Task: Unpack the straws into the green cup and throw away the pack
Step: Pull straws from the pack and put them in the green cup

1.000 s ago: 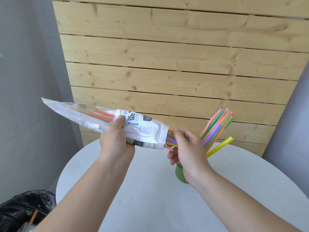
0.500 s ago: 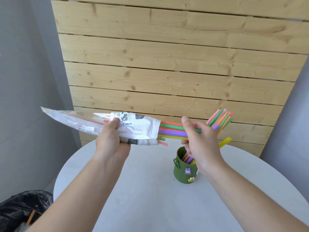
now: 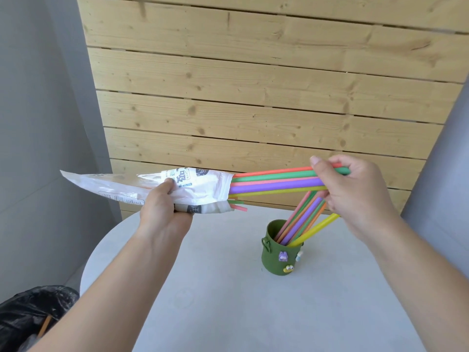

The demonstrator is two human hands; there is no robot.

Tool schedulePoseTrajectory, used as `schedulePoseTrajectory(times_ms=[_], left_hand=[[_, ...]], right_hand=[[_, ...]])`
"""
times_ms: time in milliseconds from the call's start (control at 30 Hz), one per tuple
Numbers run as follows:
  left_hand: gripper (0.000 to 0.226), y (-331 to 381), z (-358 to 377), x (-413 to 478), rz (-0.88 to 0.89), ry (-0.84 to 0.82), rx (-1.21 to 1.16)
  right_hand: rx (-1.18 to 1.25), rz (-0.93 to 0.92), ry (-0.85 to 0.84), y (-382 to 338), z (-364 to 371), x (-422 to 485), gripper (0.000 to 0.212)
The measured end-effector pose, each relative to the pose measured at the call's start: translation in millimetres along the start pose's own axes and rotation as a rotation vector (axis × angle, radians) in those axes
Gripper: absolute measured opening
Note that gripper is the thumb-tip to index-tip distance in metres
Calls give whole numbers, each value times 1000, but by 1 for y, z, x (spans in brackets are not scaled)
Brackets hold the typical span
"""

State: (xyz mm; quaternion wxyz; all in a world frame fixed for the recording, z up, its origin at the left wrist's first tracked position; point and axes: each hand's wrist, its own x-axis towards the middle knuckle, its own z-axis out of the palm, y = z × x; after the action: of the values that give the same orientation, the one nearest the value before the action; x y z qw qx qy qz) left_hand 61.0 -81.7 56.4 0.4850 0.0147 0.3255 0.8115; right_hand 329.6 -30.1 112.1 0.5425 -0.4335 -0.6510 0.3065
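Note:
My left hand grips the white plastic straw pack, held level above the table with its mouth facing right. A bundle of several coloured straws sticks far out of that mouth, and my right hand pinches their far ends. Two short straw ends, one green and one pink, poke out lower at the pack's mouth. Below my right hand stands the green cup, with small figures stuck on its side. Several straws lean in it toward the right.
The round grey table carries only the cup. A black bin bag sits low at the left, beside the table. A wooden plank wall rises right behind the table, with grey walls on both sides.
My right hand has drawn the bundle of straws much farther out of the pack, moving right. My left hand has kept the pack roughly in place.

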Motion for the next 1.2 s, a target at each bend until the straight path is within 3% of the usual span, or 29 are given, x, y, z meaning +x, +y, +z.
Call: schedulePoseTrajectory(times_ms=[267, 767, 1200], left_hand=[[17, 2, -1, 3, 15, 11, 9], [12, -8, 2, 4, 18, -8, 28], [15, -17, 4, 0, -25, -65, 29]], right_hand=[[-24, 43, 37, -6, -49, 13, 26], [-301, 44, 1, 5, -96, 23, 29], [-656, -129, -250, -38, -96, 68, 30]])
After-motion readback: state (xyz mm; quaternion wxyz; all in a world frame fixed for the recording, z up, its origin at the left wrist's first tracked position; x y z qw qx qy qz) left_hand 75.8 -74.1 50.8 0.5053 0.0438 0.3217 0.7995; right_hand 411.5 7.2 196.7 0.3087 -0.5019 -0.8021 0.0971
